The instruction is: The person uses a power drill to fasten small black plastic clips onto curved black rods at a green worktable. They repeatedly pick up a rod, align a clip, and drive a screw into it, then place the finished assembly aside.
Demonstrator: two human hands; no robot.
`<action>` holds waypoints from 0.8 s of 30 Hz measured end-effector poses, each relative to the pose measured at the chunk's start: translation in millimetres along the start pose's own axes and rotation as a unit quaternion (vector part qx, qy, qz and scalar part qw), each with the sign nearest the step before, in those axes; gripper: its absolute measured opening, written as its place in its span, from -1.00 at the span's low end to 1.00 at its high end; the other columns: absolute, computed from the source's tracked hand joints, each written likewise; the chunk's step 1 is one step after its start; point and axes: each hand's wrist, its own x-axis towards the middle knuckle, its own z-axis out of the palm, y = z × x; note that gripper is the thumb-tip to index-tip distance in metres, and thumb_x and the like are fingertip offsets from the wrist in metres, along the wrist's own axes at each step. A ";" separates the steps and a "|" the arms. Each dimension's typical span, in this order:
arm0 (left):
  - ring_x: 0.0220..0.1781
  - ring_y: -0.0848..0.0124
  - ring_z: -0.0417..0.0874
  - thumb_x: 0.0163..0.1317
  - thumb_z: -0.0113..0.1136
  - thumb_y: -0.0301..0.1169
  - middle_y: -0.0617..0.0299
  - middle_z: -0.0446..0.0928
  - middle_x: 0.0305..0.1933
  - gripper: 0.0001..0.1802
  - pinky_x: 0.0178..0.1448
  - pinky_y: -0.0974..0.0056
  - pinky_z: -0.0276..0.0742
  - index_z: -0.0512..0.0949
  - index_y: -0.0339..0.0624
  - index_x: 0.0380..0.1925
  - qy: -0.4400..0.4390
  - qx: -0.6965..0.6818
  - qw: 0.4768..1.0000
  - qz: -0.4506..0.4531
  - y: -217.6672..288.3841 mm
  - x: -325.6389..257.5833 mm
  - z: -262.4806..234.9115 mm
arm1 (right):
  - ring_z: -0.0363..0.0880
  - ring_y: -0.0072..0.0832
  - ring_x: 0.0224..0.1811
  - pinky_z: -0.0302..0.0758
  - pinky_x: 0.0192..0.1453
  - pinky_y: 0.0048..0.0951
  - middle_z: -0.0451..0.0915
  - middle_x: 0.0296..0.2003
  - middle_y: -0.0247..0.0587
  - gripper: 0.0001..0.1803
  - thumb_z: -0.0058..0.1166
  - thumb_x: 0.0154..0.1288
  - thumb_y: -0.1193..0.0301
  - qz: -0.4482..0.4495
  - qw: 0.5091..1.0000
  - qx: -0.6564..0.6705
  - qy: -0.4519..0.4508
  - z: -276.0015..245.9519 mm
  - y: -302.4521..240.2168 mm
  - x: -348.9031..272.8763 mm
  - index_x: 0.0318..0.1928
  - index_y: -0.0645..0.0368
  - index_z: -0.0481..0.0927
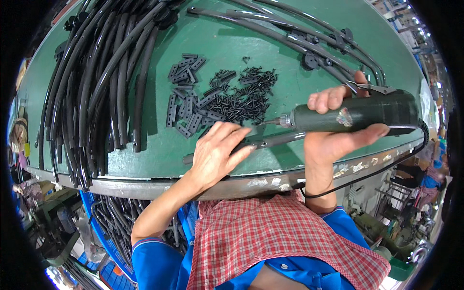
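My right hand (333, 113) is wrapped round a dark green electric screwdriver (372, 112) lying nearly level, its bit pointing left. The bit's tip is close to the fingers of my left hand (217, 150). With bent fingers, that hand grips a black curved tube (285, 140) near the bench's front edge; whether a screw is pinched there too is hidden. Just beyond, a heap of small black screws (241, 104) lies beside several black oblong blocks with holes (181, 106).
Many black curved tubes (92, 87) are piled at the left, some overhanging the green bench (193, 38). More tubes with round knobs (309, 60) lie at the far right. The screwdriver's black cord (367, 181) loops along the bench edge. A blue crate (104, 232) of tubes stands below.
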 end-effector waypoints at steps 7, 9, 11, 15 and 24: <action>-0.08 0.17 0.53 0.03 0.33 -0.41 0.13 0.56 -0.14 -0.65 0.02 0.15 0.47 0.64 -0.19 -0.12 0.036 -0.059 0.998 0.011 -2.5 2.2 -1.1 | 0.27 -0.49 -0.51 0.26 -0.36 -0.39 0.26 -0.50 -0.37 0.07 -0.16 0.07 -0.50 0.049 0.996 0.071 -0.006 7.1 -2.8 -19.9 0.28 0.16 0.28; -0.08 0.18 0.53 0.03 0.32 -0.44 0.14 0.56 -0.15 -0.69 0.02 0.15 0.47 0.65 -0.20 -0.16 0.040 -0.066 0.997 0.019 -6.9 -1.1 1.7 | 0.26 -0.49 -0.51 0.26 -0.36 -0.39 0.26 -0.50 -0.37 0.07 -0.16 0.07 -0.50 0.053 0.996 0.067 -0.015 9.1 -2.0 -21.8 0.29 0.16 0.27; -0.09 0.18 0.54 0.02 0.31 -0.47 0.13 0.56 -0.17 -0.71 0.01 0.15 0.48 0.65 -0.22 -0.19 0.044 -0.067 0.996 0.032 -8.8 -2.0 2.9 | 0.26 -0.49 -0.51 0.26 -0.36 -0.38 0.26 -0.50 -0.37 0.06 -0.16 0.08 -0.49 0.057 0.996 0.064 -0.025 11.0 -1.7 -22.4 0.29 0.16 0.27; -0.10 0.16 0.54 -0.03 0.30 -0.53 0.12 0.55 -0.18 -0.71 0.00 0.14 0.48 0.62 -0.25 -0.22 0.060 -0.042 0.995 0.073 -6.0 -2.0 5.9 | 0.27 -0.50 -0.52 0.26 -0.37 -0.38 0.26 -0.50 -0.37 0.06 -0.18 0.09 -0.49 0.060 0.994 0.083 -0.036 9.7 -1.0 -21.2 0.30 0.16 0.27; -0.11 0.23 0.52 -0.05 0.32 -0.49 0.20 0.54 -0.22 -0.74 -0.08 0.18 0.44 0.61 -0.23 -0.27 0.047 0.033 0.990 0.128 -6.4 -4.3 6.0 | 0.29 -0.50 -0.53 0.28 -0.37 -0.37 0.30 -0.51 -0.35 0.06 -0.19 0.09 -0.49 0.083 0.991 0.091 -0.043 1.0 0.2 -25.6 0.30 0.15 0.26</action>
